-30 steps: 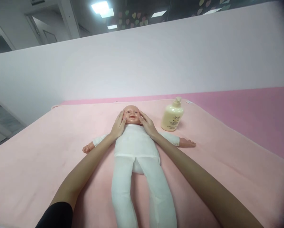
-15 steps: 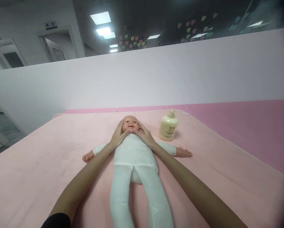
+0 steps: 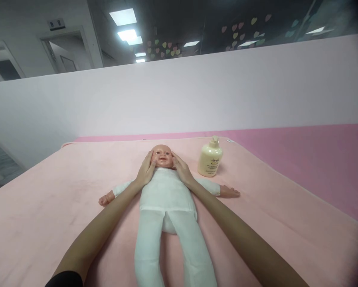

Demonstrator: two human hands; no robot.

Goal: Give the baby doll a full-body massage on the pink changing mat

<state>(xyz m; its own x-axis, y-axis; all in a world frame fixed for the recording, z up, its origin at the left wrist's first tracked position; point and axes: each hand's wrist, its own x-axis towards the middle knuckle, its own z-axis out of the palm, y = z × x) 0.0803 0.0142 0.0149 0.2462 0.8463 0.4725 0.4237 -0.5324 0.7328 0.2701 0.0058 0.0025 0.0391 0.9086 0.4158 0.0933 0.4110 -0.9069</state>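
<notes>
1. Two hands framed the doll's (image 3: 163, 191) face: your left hand (image 3: 147, 170) lay on its left cheek and your right hand (image 3: 181, 169) on its right cheek, fingers together and flat along the skin, gripping nothing.
2. You had the doll on its back at the middle of the pink blanket (image 3: 47, 207), head far, legs near, arms spread out sideways.
3. By my reading, the face work was under way; body and limbs looked untouched.
4. Both your forearms reached straight out, crossing the doll's shoulders.
5. You had the lotion bottle (image 3: 210, 157) upright, far right of the head, apart from your right hand.
</notes>
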